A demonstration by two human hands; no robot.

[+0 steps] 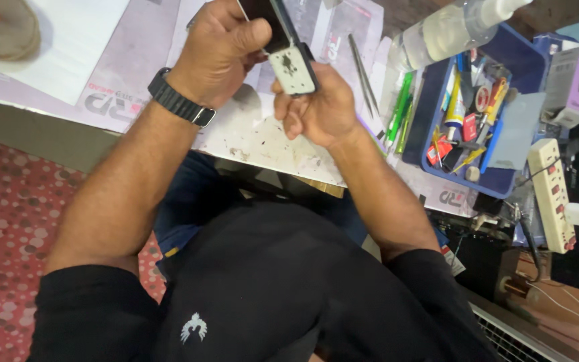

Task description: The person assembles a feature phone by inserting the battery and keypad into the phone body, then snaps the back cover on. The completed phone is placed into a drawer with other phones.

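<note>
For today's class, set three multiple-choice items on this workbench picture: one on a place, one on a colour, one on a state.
1. Where does the blue tray of tools sit?
A. left of both hands
B. right of both hands
C. on the floor

2. What colour is the watch band on the left wrist?
A. black
B. white
C. red

3. How is the small phone-like device held?
A. lying flat, untouched
B. by the left hand only
C. between both hands

B: it lies beyond the right hand.
A: the band is dark.
C: the left hand and right hand both grip it.

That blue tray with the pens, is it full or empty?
Full. The blue tray is crowded with pens, tubes and small tools, and little of its bottom shows. It sits on the table beside the person's right hand.
</note>
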